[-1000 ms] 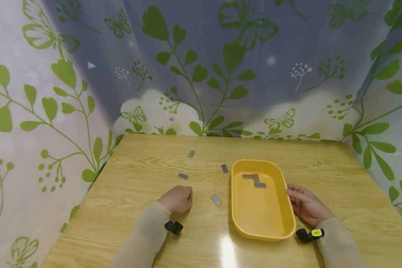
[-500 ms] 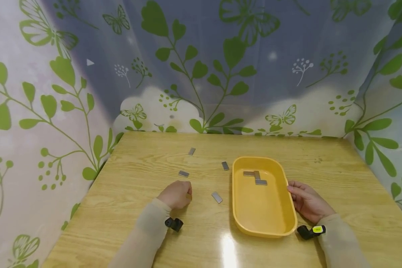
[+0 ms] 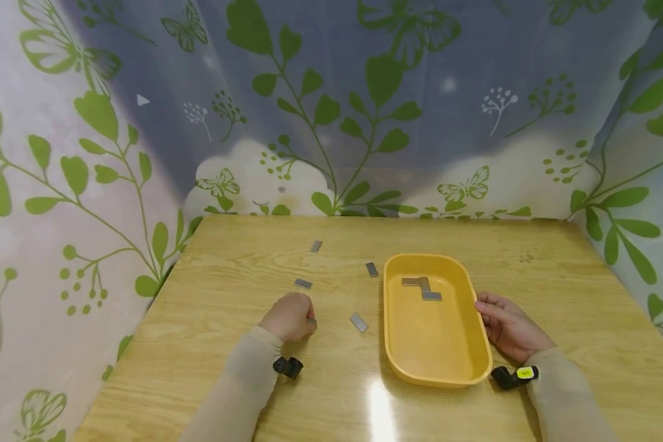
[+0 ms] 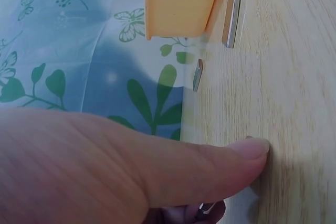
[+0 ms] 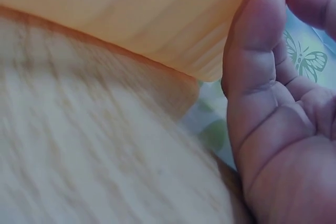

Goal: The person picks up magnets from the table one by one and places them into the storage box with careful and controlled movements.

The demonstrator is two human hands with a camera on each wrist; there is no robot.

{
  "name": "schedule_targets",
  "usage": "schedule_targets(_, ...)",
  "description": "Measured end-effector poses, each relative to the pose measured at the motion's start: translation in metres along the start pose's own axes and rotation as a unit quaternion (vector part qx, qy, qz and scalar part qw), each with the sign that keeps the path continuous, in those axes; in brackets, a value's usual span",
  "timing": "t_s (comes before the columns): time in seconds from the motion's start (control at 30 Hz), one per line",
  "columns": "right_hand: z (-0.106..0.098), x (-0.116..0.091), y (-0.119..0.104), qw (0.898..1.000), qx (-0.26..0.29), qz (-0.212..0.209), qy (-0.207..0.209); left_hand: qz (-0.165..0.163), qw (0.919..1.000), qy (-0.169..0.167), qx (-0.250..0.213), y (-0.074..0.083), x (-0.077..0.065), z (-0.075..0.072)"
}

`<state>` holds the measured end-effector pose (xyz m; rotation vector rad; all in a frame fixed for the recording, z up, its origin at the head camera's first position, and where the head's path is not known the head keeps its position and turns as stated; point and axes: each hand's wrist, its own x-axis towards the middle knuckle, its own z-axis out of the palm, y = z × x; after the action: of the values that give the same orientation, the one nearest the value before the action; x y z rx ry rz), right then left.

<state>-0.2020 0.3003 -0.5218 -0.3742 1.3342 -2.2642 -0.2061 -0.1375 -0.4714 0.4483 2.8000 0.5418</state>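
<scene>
My left hand [image 3: 290,317] is low over the table with fingers curled. A grey edge shows at its fingertips, and in the left wrist view the thumb [image 4: 210,169] presses on a small metal bar [image 4: 249,137], mostly hidden. My right hand [image 3: 511,326] grips the right wall of a yellow plastic tray [image 3: 395,353], with the thumb at the rim; the right wrist view shows the thumb [image 5: 254,40] against the wall. Several flat grey metal bars [image 3: 431,296] lie together on the tray's floor near its far end.
Loose metal bars lie on the wooden table [image 3: 226,258]: one [image 3: 359,322] between left hand and tray, one [image 3: 303,283] just beyond the left hand, one [image 3: 371,269] by the tray's far left corner, one [image 3: 316,246] farther back. A leaf-patterned curtain [image 3: 331,153] surrounds the table.
The head view has tilted slightly, shifting the scene up. A grey edge now shows at the left fingertips. The right hand stays on the tray, and the loose bars keep their places.
</scene>
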Motion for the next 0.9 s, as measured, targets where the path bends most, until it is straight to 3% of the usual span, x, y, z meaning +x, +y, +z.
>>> schedule_targets(0.2,0.003,-0.004,0.004,1.0,-0.009,-0.002,0.011,0.0,0.9993,0.024,0.029,0.001,-0.002,0.002)
schedule_targets(0.47,0.006,-0.006,0.002,1.0,-0.017,-0.005,0.021,0.075,0.9945,0.071,-0.016,0.011,0.0,0.004)
schedule_targets(0.63,0.009,-0.002,-0.008,0.999,-0.049,-0.004,0.025,0.092,0.9911,0.091,-0.032,0.02,-0.003,-0.002)
schedule_targets(0.77,0.014,0.001,-0.017,0.994,-0.087,0.016,0.07,0.082,0.9909,0.098,-0.042,0.026,-0.005,-0.005)
schedule_targets(0.9,0.022,0.001,-0.023,0.981,-0.13,0.047,0.138,0.088,0.9904,0.102,-0.032,0.033,-0.003,-0.006)
